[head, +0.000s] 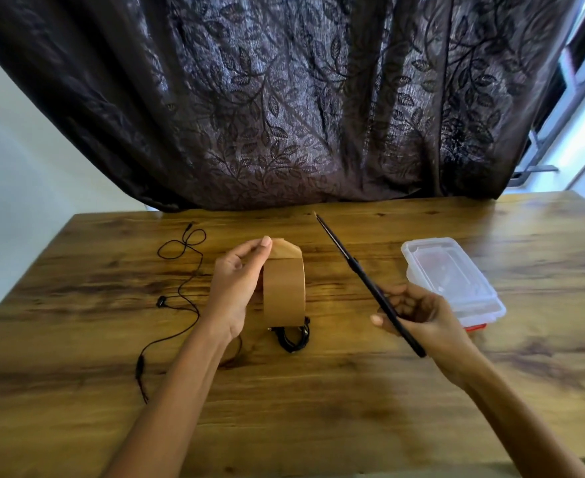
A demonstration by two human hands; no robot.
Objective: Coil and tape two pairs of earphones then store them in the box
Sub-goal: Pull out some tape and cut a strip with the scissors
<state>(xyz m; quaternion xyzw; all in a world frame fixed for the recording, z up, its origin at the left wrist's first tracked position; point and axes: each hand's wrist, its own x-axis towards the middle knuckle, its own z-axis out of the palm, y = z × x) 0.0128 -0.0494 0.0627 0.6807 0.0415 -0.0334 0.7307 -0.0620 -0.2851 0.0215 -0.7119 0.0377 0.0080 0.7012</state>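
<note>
Nearest item: your two bare forearms, reaching up from the lower edge over the brown wood-grain bench (318,408).

Left hand (236,288): fingers (265,242) pinched on the loose end of a broad roll of tan packing tape (284,291), which stands upright on its edge at mid-bench.

Right hand (418,315): fingers curled around the handles of a long pair of black scissors (360,274); the blades are together and point away from you toward the far edge of the bench.

Coiled black earphones (293,339): a tight bundle lying on the bench, just on the near side of the tape roll.

Loose black earphones (180,270): uncoiled, the cable straggling across the left part of the bench, well apart from the bundle.

Clear rectangular plastic box (453,277): lid on, red clip at its near end, resting on the bench just to the right of your right hand.

Backdrop: a dark brown leaf-patterned curtain (301,98) hangs behind the bench.
</note>
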